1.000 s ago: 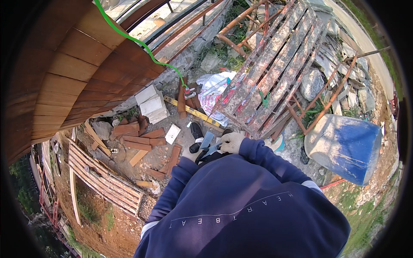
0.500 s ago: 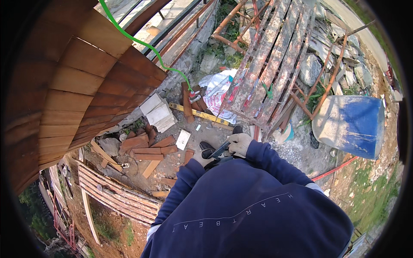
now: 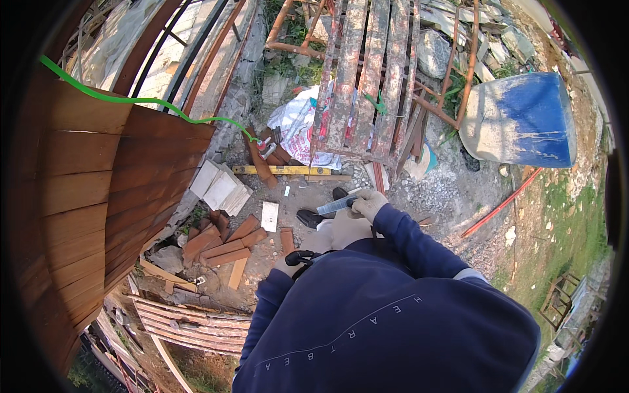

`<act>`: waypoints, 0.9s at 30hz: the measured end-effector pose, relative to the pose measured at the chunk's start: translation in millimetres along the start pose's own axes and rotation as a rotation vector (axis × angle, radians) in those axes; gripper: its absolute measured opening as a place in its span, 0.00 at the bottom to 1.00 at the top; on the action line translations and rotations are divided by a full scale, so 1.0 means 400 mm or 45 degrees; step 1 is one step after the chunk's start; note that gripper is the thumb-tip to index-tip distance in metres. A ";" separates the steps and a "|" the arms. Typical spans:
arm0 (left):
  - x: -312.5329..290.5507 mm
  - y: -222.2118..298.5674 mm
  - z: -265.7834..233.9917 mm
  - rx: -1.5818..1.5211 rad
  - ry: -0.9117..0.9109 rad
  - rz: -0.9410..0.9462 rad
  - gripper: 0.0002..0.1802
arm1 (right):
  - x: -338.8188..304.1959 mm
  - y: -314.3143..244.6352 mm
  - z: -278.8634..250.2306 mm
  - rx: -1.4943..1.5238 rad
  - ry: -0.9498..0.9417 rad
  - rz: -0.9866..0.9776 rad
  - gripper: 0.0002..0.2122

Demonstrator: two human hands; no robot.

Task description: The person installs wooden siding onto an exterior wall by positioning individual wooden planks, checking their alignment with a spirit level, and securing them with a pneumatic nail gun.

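Observation:
My right hand (image 3: 371,205), in a pale glove, is closed round a flat-bladed tool whose grey-blue blade (image 3: 336,206) points left above my dark shoes. Its exact kind is too small to make out. My left hand (image 3: 285,265) is lower and nearer my body, partly hidden by my sleeve and dark top. A black curved object (image 3: 300,257) lies against the left hand, its kind unclear. Left of my feet are a white tile (image 3: 269,216) and several brown tiles (image 3: 223,243) on the ground.
A brown-tiled wall (image 3: 72,196) rises at the left. Ahead stand a slatted scaffold platform (image 3: 373,72) and a blue drum (image 3: 524,121). A yellow spirit level (image 3: 282,170), stacked pale tiles (image 3: 219,188) and a white sack (image 3: 298,128) lie near. A green hose (image 3: 151,101) crosses the wall top.
My hands have moved apart: the right holds the blade out, and the left has drawn back toward my body. The black object now shows by my left hand. My view has turned somewhat.

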State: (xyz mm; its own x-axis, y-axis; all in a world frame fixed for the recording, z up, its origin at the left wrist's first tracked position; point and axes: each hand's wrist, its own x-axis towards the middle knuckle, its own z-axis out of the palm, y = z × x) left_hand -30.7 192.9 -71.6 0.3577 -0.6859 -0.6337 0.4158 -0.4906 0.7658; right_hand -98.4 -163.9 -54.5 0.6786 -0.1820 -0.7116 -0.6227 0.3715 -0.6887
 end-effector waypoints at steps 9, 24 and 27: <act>0.040 -0.101 0.056 0.241 -0.178 -0.412 0.19 | 0.112 0.563 -0.451 0.000 0.906 0.308 0.14; 0.616 -0.562 -0.326 -0.393 0.635 -0.091 0.10 | 0.617 0.894 -0.711 0.239 1.218 -0.182 0.13; 0.732 -0.608 -0.455 -0.337 0.689 -0.025 0.11 | 0.709 0.790 -0.743 0.665 1.340 -0.442 0.14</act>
State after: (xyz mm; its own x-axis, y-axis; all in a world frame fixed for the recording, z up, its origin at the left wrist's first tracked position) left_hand 125.2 209.3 -463.6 0.6938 -0.2729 -0.6665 0.5958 -0.3023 0.7440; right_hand -218.4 -368.8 -515.2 -0.0191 -0.9010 -0.4334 -0.0760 0.4335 -0.8979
